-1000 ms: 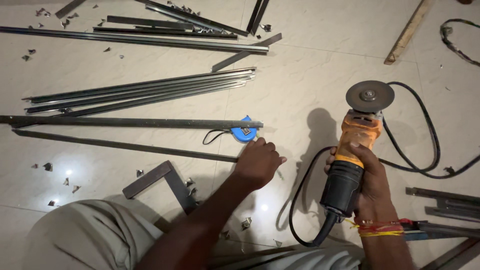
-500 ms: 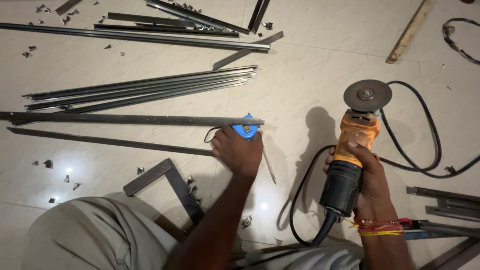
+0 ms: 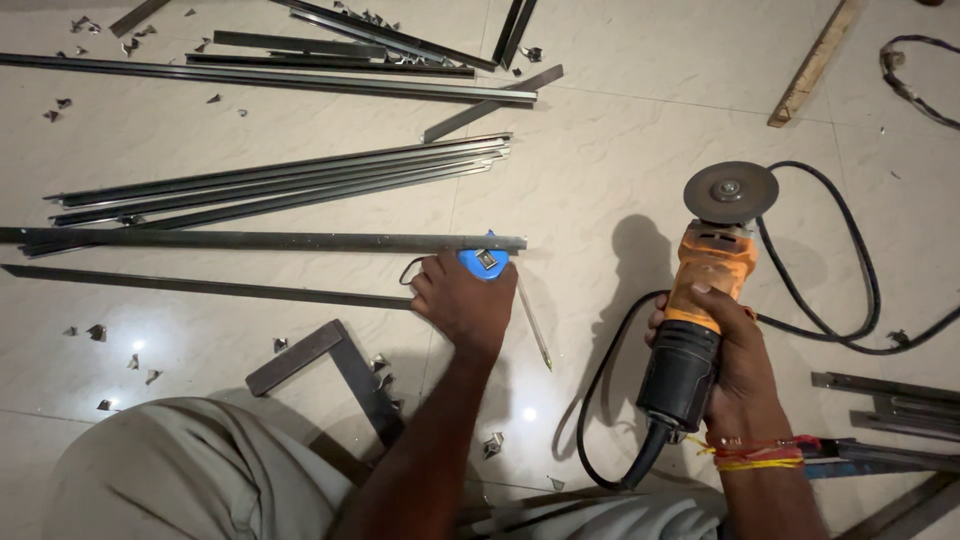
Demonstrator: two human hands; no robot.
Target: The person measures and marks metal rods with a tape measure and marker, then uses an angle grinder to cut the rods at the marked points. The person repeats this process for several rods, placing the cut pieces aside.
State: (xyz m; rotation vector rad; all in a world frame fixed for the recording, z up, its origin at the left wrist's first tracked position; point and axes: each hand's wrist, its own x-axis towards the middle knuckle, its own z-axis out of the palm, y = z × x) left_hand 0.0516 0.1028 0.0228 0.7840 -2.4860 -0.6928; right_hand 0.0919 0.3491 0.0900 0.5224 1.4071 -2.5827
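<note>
Left hand down on the tiled floor, fingers curled over a blue tape measure; only the top of the blue case shows past the fingertips, so it is a grip or at least a firm cover. Tape measure sits right at the near end of a long dark metal bar, touching or just beside it, can't tell which. A thin pencil-like stick lies on the floor just right of this hand, slanting away toward the person.

Right hand closed tight around the black body of an angle grinder, held above the floor, well apart from the left hand and off to its right. Orange gear housing ahead of the fingers, grey cutting disc at the far end. Black cord runs from the grinder's tail, loops across the floor to the right. Red and yellow threads on the right wrist.

Bundle of thin metal strips lies beyond the bar. Steel square on the floor near the left forearm. Small metal offcuts scattered around. Wooden stick far right
</note>
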